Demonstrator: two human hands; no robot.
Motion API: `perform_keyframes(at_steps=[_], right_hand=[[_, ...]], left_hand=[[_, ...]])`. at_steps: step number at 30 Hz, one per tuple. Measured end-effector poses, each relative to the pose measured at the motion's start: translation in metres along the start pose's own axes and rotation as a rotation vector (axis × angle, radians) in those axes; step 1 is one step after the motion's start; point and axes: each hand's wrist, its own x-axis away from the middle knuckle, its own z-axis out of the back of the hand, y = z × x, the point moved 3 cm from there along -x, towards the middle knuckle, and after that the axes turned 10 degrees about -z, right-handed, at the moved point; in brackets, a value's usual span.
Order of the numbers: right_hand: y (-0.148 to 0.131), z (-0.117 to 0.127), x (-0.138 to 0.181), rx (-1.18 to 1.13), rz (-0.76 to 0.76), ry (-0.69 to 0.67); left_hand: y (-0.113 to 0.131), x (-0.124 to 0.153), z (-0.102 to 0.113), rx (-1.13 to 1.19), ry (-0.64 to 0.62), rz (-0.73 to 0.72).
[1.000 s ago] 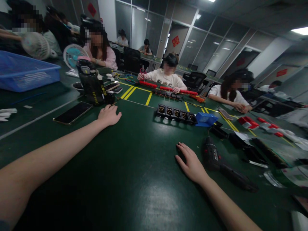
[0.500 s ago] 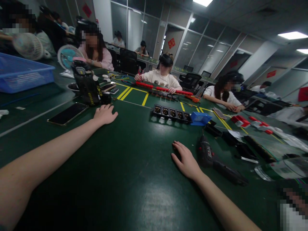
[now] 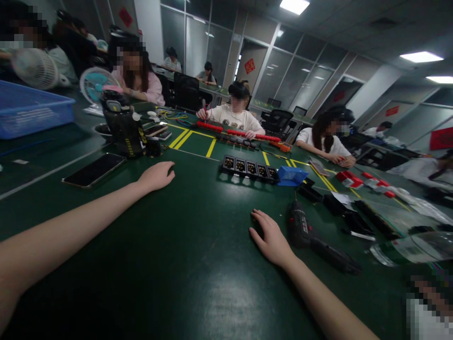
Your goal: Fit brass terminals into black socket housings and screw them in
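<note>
1. Closest in, the right hand lies palm-down on the green table: fingers held close, thumb standing apart, nothing gripped.
2. Just beside it, the electric screwdriver lies on its side, untouched, bit pointing away.
3. Here's the change: the left hand has come away from the foot of the dark drink bottle and turned its fingers rightward. They were spread; now they look drawn together, thumb slightly off. So that hand, too, is free, and the work sits unhandled.
4. Left of it, the smartphone lies face-up, apart from the hand.
5. Farther on, well clear of both hands, a row of five black housings with gold-toned pieces inside, blue bin at its right end.
6. Across the table, a co-worker is at red strips.
7. Hard to call: whether the left palm touches the table. The clear plastic bottle is cut off at right; pixels mask whatever's below it.
</note>
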Motion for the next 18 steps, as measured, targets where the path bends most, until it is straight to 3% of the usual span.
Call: perform_keyframes(at_steps=[3, 7, 13, 18], right_hand=[[0.002, 0.0, 0.0, -0.017, -0.02, 0.016], [0.001, 0.001, 0.001, -0.024, -0.017, 0.009], [-0.013, 0.009, 0.005, -0.004, 0.101, -0.101], [-0.017, 0.007, 0.004, 0.05, 0.203, -0.208]], left_hand=[[0.033, 0.012, -0.002, 0.067, -0.029, -0.111], [0.079, 0.029, -0.003, 0.353, -0.165, -0.568], [0.075, 0.025, -0.006, 0.411, -0.063, -0.393], [0.068, 0.021, -0.006, 0.271, -0.067, -0.392]])
